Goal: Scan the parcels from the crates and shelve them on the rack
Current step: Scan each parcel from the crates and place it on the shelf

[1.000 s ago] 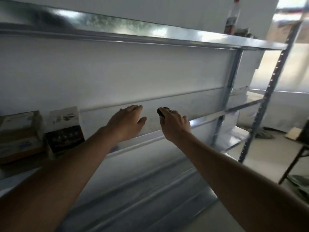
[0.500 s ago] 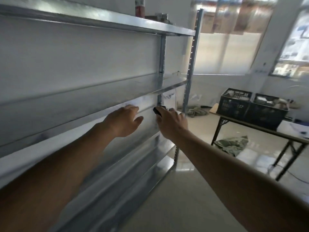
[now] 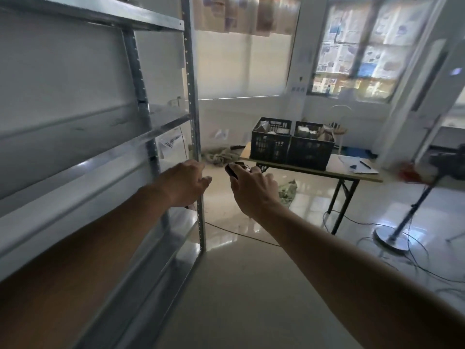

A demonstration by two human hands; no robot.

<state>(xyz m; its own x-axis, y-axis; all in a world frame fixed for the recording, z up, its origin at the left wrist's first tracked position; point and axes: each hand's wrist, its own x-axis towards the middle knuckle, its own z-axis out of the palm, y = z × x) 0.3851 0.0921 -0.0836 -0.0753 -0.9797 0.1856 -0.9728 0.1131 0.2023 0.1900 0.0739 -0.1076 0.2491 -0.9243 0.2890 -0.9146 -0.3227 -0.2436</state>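
View swung right since the earlier frame; shelved boxes lost from sight. Left hand [image 3: 185, 182] held out, fingers relaxed, nothing grasped, by the rack [image 3: 193, 117] post. Right hand [image 3: 254, 190] curled round a small black scanner [image 3: 232, 169]. Beyond, two black crates [image 3: 292, 144] of parcels [image 3: 310, 129] seen on a folding table [image 3: 352, 172]; no writing legible

rack [image 3: 193, 122]: silver-grey | crates [image 3: 292, 144]: black, lattice sides | scanner [image 3: 232, 170]: black | table [image 3: 332, 170]: tan

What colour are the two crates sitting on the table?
Both crates are black with lattice sides, seen in the head view.
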